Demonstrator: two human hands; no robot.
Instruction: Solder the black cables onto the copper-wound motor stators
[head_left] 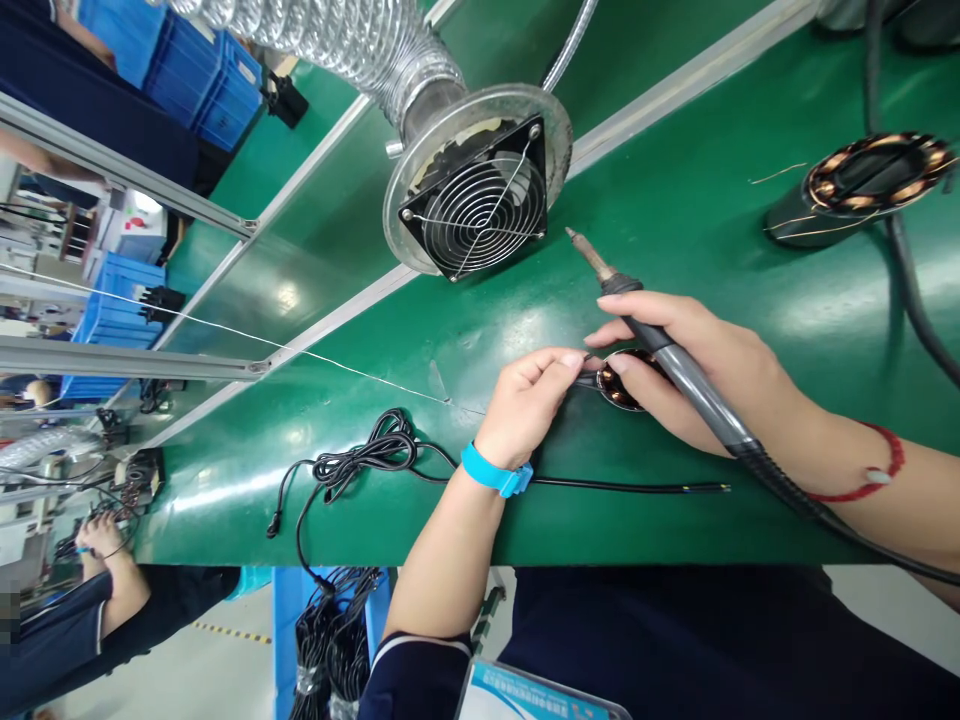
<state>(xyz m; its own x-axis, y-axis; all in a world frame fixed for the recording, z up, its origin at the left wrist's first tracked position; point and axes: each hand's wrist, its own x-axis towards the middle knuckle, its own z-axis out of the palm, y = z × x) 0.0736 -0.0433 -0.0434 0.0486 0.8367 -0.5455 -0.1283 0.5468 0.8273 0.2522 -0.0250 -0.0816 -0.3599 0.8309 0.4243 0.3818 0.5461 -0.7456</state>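
Observation:
A soldering iron (694, 385) lies in my right hand (720, 370), its bare tip pointing up and left, away from the work. The same hand's thumb reaches down to a small copper-wound motor stator (621, 388), partly hidden behind the fingers. My left hand (529, 395), with a blue band on its wrist, is closed in a pinch at the stator's left side. Between its thumb and fingers is a dark lead or part that I cannot make out clearly. Under my left forearm runs a black power cable (615, 485) with stripped ends to the right.
A round fume extractor fan (484, 215) on a foil duct hangs ahead. At upper right stands a larger copper-wound stator (847, 195). The coiled cable (367, 455) lies left on the green bench (247, 510). Below is a blue crate (285, 620) of cables. A co-worker's hands (105, 535) are far left.

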